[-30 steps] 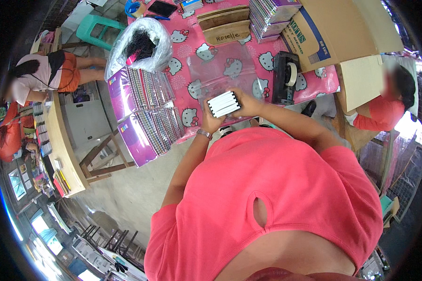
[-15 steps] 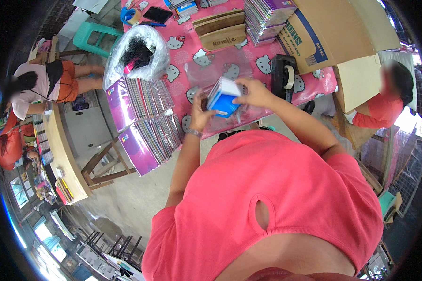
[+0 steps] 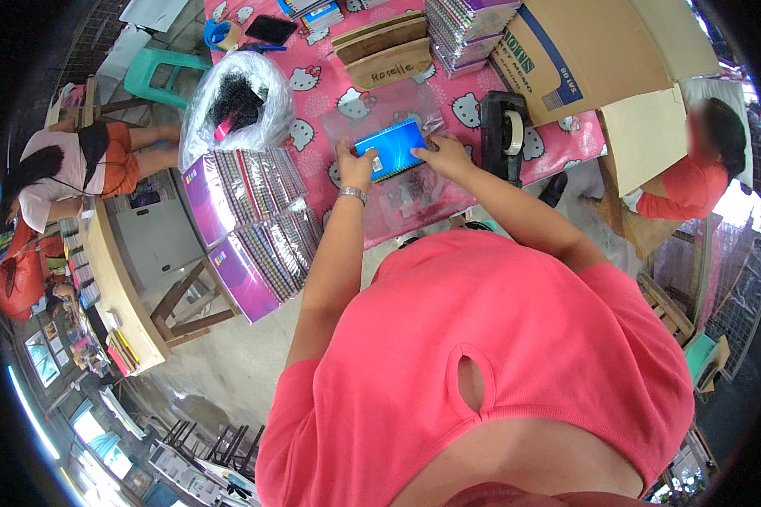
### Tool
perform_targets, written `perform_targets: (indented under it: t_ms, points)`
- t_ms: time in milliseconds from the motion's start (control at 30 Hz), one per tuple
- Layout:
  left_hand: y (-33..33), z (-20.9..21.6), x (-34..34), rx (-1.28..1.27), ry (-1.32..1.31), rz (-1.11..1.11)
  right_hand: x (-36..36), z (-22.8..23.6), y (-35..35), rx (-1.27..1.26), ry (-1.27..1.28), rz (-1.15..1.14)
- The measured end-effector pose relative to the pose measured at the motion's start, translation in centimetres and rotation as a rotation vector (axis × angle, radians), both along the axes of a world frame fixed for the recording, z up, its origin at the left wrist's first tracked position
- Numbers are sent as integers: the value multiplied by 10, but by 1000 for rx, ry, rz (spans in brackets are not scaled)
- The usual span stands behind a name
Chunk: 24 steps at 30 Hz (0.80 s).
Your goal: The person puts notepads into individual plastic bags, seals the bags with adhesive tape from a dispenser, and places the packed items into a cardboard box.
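Note:
Between my two hands lies a small stack of blue spiral notebooks (image 3: 397,145), cover side up. My left hand (image 3: 356,166) grips its left end, thumb on the cover. At the right end my right hand (image 3: 446,158) holds it the same way, thumb near the corner. Under the notebooks a clear plastic sheet (image 3: 380,207) is spread on the pink cartoon-print tablecloth (image 3: 313,55). Left of my left hand sit plastic-wrapped bundles of purple spiral notebooks (image 3: 262,249).
A black tape dispenser (image 3: 500,139) stands right of my hands. Beyond are a wooden holder (image 3: 385,59), stacked notebooks (image 3: 465,34) and a large cardboard box (image 3: 600,51). A plastic-lined container (image 3: 237,110) stands left. One person (image 3: 693,169) is at the right, another (image 3: 76,165) at the left.
The notebooks, tilted up with their page edges showing, have been turned flat with the blue cover upward. Both hands have shifted to grip opposite ends.

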<state>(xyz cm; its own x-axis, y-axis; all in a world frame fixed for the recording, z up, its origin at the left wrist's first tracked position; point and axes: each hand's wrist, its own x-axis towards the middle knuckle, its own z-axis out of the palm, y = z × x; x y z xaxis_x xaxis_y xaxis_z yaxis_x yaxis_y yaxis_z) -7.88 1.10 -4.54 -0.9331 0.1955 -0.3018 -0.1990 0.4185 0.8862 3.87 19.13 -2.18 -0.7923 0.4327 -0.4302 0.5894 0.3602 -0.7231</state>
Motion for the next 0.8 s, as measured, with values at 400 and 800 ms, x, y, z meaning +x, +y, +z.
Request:
perform_targets:
  t_ms: [400,800]
  points:
    - [-71,7,104,-182,253,-335,67,-21,-8,464,353,916]
    - [-71,29,121,-455,425,-622,54,8,-16,275,164,950]
